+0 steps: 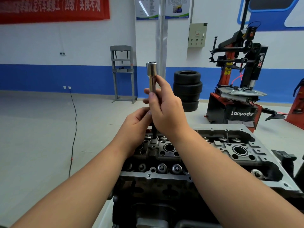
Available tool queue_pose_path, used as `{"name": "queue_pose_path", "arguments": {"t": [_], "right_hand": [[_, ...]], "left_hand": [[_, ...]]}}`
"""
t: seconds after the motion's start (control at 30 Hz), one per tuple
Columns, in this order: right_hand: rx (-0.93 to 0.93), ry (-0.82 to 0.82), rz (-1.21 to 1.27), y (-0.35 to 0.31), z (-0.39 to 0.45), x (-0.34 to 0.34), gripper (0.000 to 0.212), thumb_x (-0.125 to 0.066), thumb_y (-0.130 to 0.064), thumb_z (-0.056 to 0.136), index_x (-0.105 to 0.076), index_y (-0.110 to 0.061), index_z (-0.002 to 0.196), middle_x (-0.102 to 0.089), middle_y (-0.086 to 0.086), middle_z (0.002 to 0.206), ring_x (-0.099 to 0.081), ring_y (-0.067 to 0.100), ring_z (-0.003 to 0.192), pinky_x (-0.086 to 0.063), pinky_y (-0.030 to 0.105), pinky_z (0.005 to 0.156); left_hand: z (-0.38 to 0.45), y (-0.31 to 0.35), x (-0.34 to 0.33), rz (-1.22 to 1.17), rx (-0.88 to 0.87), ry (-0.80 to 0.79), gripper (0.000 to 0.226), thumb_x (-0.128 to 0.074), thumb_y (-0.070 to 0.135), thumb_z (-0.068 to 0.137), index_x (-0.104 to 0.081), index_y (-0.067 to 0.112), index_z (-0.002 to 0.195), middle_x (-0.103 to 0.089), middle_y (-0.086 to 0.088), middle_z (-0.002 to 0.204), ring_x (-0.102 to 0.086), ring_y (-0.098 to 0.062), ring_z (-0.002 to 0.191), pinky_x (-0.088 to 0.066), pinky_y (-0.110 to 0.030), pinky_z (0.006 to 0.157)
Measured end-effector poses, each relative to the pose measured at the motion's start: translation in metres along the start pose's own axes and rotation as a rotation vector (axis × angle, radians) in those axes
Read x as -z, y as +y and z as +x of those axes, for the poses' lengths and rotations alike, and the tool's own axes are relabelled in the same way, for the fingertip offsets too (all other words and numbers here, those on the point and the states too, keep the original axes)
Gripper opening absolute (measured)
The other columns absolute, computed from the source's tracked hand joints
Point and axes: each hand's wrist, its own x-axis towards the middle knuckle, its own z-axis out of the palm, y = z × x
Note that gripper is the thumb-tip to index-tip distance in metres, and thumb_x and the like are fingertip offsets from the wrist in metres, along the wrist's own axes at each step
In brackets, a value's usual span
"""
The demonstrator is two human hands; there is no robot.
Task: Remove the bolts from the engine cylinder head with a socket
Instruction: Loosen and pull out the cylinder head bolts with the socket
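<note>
A grey engine cylinder head [230,155] with valve springs and round bores sits on a dark engine block in front of me. A long chrome socket [152,74] stands upright above its left part, its open end at the top. My right hand [166,109] grips the socket's shaft. Below it a dark rod [154,130] runs down to the head. My left hand [136,124] holds that lower part with curled fingers, just above the valve springs. The rod's bottom end is partly hidden by my hands.
A red and black tyre changer [238,89] stands behind the engine on the right. A stack of black tyres [187,89] is behind my hands. A grey shop press [122,73] stands at the wall. A black cable [74,125] lies on the floor at left.
</note>
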Motion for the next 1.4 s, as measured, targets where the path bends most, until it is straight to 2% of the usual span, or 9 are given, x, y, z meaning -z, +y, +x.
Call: {"name": "queue_pose_path", "arguments": {"t": [0.13,0.33,0.53,0.63,0.83,0.97,1.07,1.23,1.4], "right_hand": [[0.094,0.074,-0.055,0.0002,0.0007,-0.0002,0.040,-0.067,-0.018,0.096,-0.057,-0.002,0.131,-0.064,-0.004,0.101,-0.065,0.012,0.090,-0.056,0.032,0.079],[0.000,0.043,0.012,0.0022,0.0018,-0.0012,0.037,-0.055,-0.010,0.102,-0.051,-0.002,0.137,-0.073,0.008,0.103,-0.072,0.024,0.090,-0.056,0.047,0.081],[0.114,0.059,-0.049,-0.0002,-0.0006,-0.0026,0.040,-0.068,-0.013,0.094,-0.057,-0.001,0.131,-0.065,-0.001,0.101,-0.067,0.015,0.091,-0.056,0.033,0.081],[0.106,0.077,-0.037,0.0041,-0.0019,-0.0043,0.032,-0.065,-0.007,0.095,-0.059,0.003,0.125,-0.071,0.007,0.092,-0.069,0.022,0.082,-0.056,0.041,0.075],[0.043,0.019,-0.017,-0.0004,-0.0017,-0.0035,0.042,-0.055,-0.013,0.102,-0.047,-0.001,0.142,-0.071,0.010,0.112,-0.070,0.026,0.099,-0.056,0.044,0.086],[0.111,0.087,-0.055,0.0003,-0.0005,-0.0014,0.039,-0.068,-0.011,0.094,-0.058,0.001,0.129,-0.063,-0.003,0.093,-0.063,0.015,0.083,-0.054,0.032,0.077],[0.079,0.055,-0.018,0.0026,-0.0003,-0.0011,0.034,-0.062,-0.008,0.098,-0.059,0.002,0.130,-0.067,0.003,0.084,-0.068,0.021,0.076,-0.055,0.042,0.072],[0.037,-0.009,-0.016,-0.0023,-0.0021,-0.0023,0.049,-0.053,-0.012,0.103,-0.039,-0.003,0.150,-0.073,0.011,0.112,-0.071,0.030,0.096,-0.055,0.050,0.085],[0.112,0.089,-0.042,-0.0015,-0.0010,-0.0014,0.042,-0.070,-0.008,0.092,-0.058,0.001,0.131,-0.067,0.000,0.101,-0.067,0.018,0.092,-0.057,0.038,0.082]], "left_hand": [[0.0012,-0.0002,0.0008,0.011,0.000,0.041,0.014,-0.065,0.039,0.101,-0.073,0.030,0.109,-0.078,0.001,0.103,-0.074,-0.017,0.093,-0.058,-0.028,0.074],[0.0003,0.0002,-0.0014,-0.004,0.031,0.016,0.024,-0.053,0.040,0.108,-0.072,0.026,0.111,-0.078,0.004,0.097,-0.074,-0.009,0.089,-0.054,-0.017,0.069],[0.0022,-0.0007,0.0020,-0.026,-0.011,0.020,0.016,-0.066,0.035,0.100,-0.073,0.034,0.115,-0.078,0.002,0.110,-0.074,-0.016,0.098,-0.059,-0.028,0.074],[0.0015,-0.0008,0.0008,-0.029,0.022,0.029,0.024,-0.062,0.042,0.099,-0.071,0.027,0.116,-0.078,0.000,0.108,-0.074,-0.017,0.095,-0.059,-0.030,0.075],[0.0001,0.0012,-0.0002,-0.002,0.006,0.003,0.023,-0.059,0.048,0.099,-0.076,0.034,0.107,-0.079,0.002,0.104,-0.075,-0.012,0.094,-0.057,-0.029,0.078],[0.0008,-0.0003,0.0009,0.032,-0.006,0.021,0.012,-0.064,0.043,0.100,-0.076,0.038,0.099,-0.078,0.003,0.099,-0.072,-0.010,0.085,-0.057,-0.031,0.072],[0.0010,-0.0022,0.0014,0.012,0.011,0.025,0.020,-0.065,0.049,0.096,-0.075,0.034,0.103,-0.079,0.002,0.102,-0.073,-0.013,0.090,-0.057,-0.038,0.080],[0.0008,0.0001,0.0011,-0.007,0.038,-0.013,0.029,-0.060,0.049,0.096,-0.075,0.031,0.112,-0.079,0.001,0.107,-0.074,-0.015,0.098,-0.056,-0.040,0.087],[0.0022,-0.0020,0.0019,-0.010,0.009,0.031,0.022,-0.070,0.040,0.096,-0.074,0.025,0.111,-0.078,-0.001,0.103,-0.073,-0.014,0.090,-0.057,-0.034,0.077]]}}
